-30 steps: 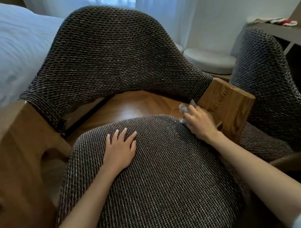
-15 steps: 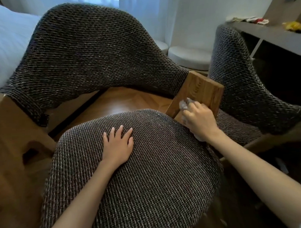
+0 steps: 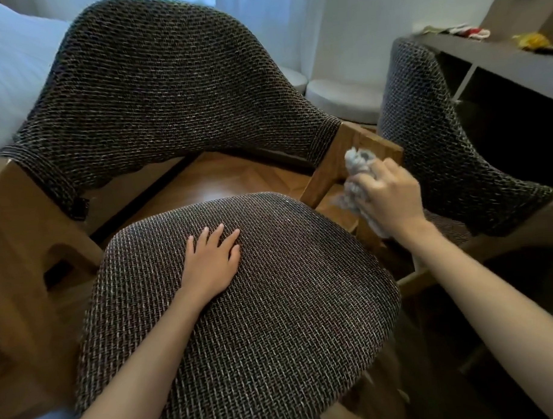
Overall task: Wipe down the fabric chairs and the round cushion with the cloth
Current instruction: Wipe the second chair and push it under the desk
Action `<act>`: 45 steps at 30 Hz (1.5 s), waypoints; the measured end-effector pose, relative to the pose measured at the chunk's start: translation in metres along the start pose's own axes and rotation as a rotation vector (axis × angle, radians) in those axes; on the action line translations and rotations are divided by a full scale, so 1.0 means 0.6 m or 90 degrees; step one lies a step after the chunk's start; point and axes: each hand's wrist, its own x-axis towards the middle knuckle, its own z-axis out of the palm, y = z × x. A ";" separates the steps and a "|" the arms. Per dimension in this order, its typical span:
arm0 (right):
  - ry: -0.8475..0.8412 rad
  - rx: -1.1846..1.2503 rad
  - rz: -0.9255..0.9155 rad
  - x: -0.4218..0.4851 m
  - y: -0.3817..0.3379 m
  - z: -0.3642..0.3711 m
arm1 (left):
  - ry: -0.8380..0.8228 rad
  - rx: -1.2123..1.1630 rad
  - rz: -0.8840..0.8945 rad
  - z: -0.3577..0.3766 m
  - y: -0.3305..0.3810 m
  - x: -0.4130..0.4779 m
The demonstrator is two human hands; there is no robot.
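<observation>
A dark woven fabric chair fills the view, its seat (image 3: 272, 303) in front of me and its curved backrest (image 3: 170, 87) behind. My left hand (image 3: 211, 261) rests flat on the seat with fingers straight. My right hand (image 3: 391, 199) grips a crumpled grey cloth (image 3: 357, 172) beside the chair's wooden right armrest (image 3: 339, 163), off the seat's right edge. A second fabric chair (image 3: 429, 135) stands to the right. A white round cushion (image 3: 343, 97) lies on the floor behind the chairs.
A white bed (image 3: 10, 71) lies at the left. A grey desk (image 3: 499, 60) with small colourful items stands at the right, dark space beneath it. Wooden floor (image 3: 221, 183) shows between seat and backrest. The wooden left armrest (image 3: 22, 224) is close by.
My right hand with the cloth has lifted off the seat's rear right edge and moved right, up beside the wooden armrest. The view shifted right. My left hand stays flat on the seat.
</observation>
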 end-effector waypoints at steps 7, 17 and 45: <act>-0.208 0.094 0.092 -0.065 -0.060 0.005 | 0.053 -0.049 0.049 -0.018 -0.003 -0.042; -0.080 0.489 0.193 0.100 -0.253 -0.037 | 0.388 0.031 0.143 -0.180 -0.014 -0.158; -0.161 1.074 0.489 0.198 -0.675 -0.088 | 0.606 -0.425 0.108 -0.228 -0.209 -0.221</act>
